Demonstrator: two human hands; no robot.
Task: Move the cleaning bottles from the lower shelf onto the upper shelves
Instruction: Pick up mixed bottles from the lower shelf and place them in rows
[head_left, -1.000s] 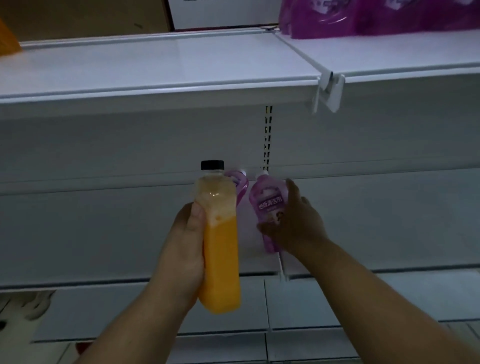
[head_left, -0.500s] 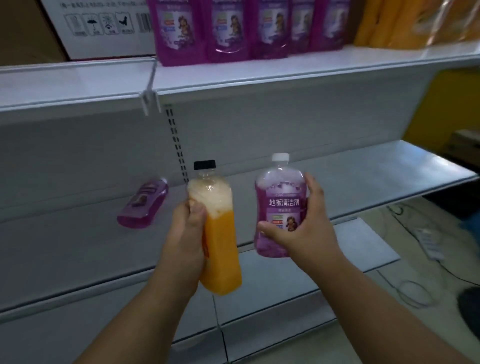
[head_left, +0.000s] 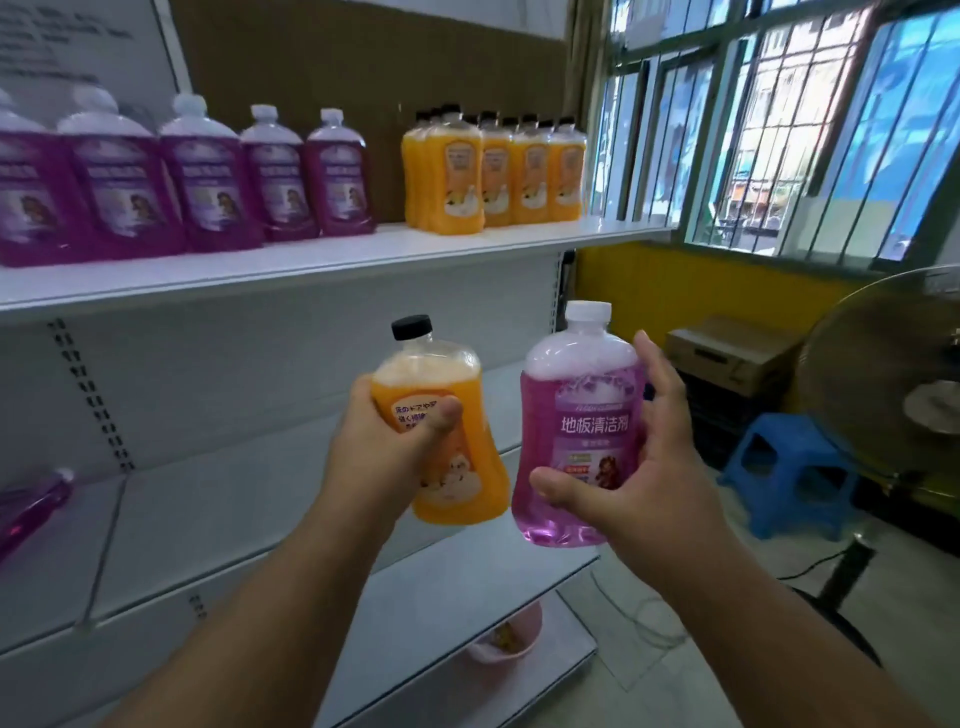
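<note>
The left hand (head_left: 387, 457) is covering part of the orange bottle's (head_left: 457, 431) label, so its print is reading only in part. The right hand (head_left: 634, 483) is hiding the purple bottle's (head_left: 576, 431) right side. The fallen purple bottle (head_left: 31, 506) is running off the left edge, blurred. The pink basin (head_left: 506, 636) is sitting half hidden under a lower shelf (head_left: 467, 582), contents unclear

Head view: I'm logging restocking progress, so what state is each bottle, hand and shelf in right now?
Left hand: grips the orange bottle.
Orange bottle: capped, held off the shelves, tilted a little.
Right hand: grips the purple bottle.
Purple bottle: capped, upright, held off the shelves.
Upper shelf: stocked with upright purple and orange bottles.
Lying purple bottle: on its side on the lower shelf.
</note>
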